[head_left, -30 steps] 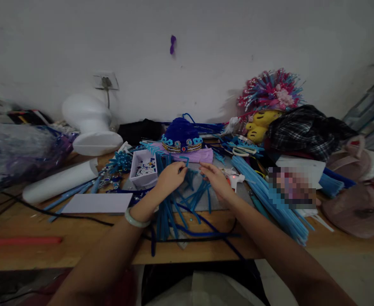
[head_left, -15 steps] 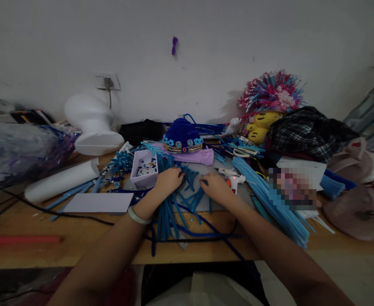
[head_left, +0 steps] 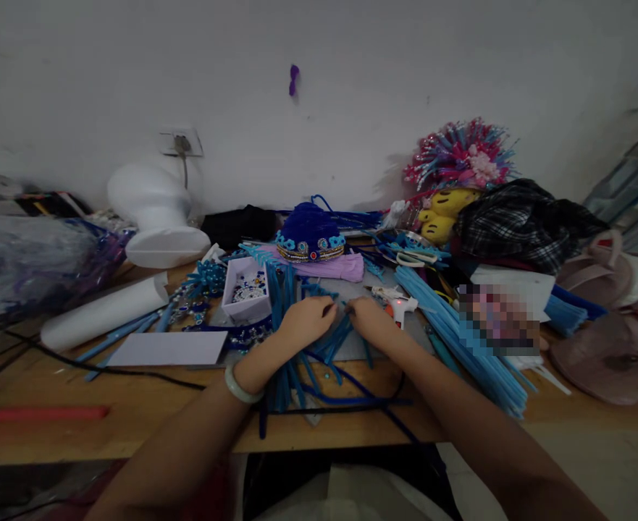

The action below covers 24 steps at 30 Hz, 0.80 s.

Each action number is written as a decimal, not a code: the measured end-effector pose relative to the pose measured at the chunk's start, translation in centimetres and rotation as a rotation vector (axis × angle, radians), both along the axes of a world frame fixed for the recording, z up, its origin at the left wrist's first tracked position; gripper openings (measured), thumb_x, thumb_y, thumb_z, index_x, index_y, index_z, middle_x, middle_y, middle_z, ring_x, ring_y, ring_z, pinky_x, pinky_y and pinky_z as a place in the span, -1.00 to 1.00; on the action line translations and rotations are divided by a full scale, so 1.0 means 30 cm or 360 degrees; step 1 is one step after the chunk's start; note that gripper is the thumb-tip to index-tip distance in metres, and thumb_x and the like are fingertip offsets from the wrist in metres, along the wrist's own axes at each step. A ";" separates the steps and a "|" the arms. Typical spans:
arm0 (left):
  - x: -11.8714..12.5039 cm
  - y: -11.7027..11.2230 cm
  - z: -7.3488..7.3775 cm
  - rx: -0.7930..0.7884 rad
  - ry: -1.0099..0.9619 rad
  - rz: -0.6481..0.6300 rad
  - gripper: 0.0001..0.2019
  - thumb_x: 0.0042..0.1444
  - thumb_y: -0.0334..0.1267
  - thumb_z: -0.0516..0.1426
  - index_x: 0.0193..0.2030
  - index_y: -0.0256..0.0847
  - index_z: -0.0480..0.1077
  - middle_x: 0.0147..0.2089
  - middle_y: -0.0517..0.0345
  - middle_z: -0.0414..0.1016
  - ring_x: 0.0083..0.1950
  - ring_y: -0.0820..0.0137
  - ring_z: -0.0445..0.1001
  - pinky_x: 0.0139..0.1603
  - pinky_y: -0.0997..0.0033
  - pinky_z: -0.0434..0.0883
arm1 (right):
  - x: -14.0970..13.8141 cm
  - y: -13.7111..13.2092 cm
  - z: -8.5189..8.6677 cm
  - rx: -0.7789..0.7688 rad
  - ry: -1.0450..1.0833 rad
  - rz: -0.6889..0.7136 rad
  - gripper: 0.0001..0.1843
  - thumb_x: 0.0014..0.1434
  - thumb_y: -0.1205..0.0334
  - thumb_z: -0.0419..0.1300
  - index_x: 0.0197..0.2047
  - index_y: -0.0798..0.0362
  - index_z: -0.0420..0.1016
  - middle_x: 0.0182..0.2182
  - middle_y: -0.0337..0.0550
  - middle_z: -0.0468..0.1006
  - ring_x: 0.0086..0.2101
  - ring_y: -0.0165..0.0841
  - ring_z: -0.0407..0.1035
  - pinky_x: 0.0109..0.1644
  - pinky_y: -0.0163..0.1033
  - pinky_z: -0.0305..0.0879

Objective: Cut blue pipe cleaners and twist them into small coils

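Note:
Over the blue pipe cleaners (head_left: 283, 376) strewn in the middle of the work table, my two hands are close together. My left hand (head_left: 308, 322) is closed, its fingertips curled in; what they hold is too small to make out. Facing it, my right hand (head_left: 371, 320) pinches a short piece of blue pipe cleaner at its fingertips. Just right of that hand lies a white and orange glue gun (head_left: 403, 307). A white box (head_left: 247, 310) of beads and gems stands beyond my left wrist. Behind the hands sits a dark blue headpiece (head_left: 311, 228) with a jewelled band.
Light blue pipe cleaners (head_left: 460, 340) lie bundled at right, lilac ones (head_left: 345, 268) under the headpiece. Scissors (head_left: 416, 258) rest behind. At left are a white foam head (head_left: 153, 210), a paper roll (head_left: 106, 307) and a white card (head_left: 166, 348). A black cable (head_left: 134, 373) crosses the front.
My left hand has moved right and slightly nearer me, closing the gap to my right hand. My right hand has shifted only slightly.

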State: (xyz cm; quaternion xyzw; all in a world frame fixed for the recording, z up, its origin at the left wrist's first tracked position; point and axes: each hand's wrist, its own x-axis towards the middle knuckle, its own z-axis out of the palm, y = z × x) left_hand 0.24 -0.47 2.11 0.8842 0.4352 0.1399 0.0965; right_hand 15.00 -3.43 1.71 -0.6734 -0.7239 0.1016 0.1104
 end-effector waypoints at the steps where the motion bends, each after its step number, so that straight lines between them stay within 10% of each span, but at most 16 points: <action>1: 0.006 -0.003 -0.006 -0.0075 -0.0091 -0.0045 -0.73 0.09 -0.14 -0.12 -0.35 -0.18 0.33 -0.39 0.12 0.44 -0.35 0.37 0.40 -0.44 0.47 0.21 | 0.001 0.004 0.000 0.0030 0.0058 -0.0022 -0.69 -0.04 0.43 -0.01 -0.23 0.11 0.43 -0.36 -0.05 0.49 -0.31 -0.32 0.34 -0.25 -0.31 0.14; 12: 0.033 -0.003 -0.065 -0.0614 -0.0610 -0.0280 -0.66 -0.03 -0.05 0.02 -0.19 -0.25 0.26 -0.39 0.16 0.40 -0.38 0.40 0.38 -0.37 0.44 0.27 | 0.009 0.035 0.034 0.0516 0.1405 -0.0217 -0.87 -0.11 0.23 0.11 -0.44 0.09 0.37 -0.54 -0.27 0.41 -0.49 -0.44 0.27 -0.39 -0.33 0.17; 24: 0.019 0.007 -0.016 -0.0214 -0.0428 -0.0269 -0.74 0.13 -0.23 -0.17 -0.34 -0.22 0.30 -0.37 0.14 0.42 -0.33 0.43 0.39 -0.34 0.49 0.26 | -0.003 -0.004 0.096 -0.0333 0.2682 -0.0268 -0.83 0.02 0.17 0.02 -0.43 0.08 0.32 -0.53 -0.19 0.50 -0.59 -0.50 0.30 -0.53 -0.41 0.15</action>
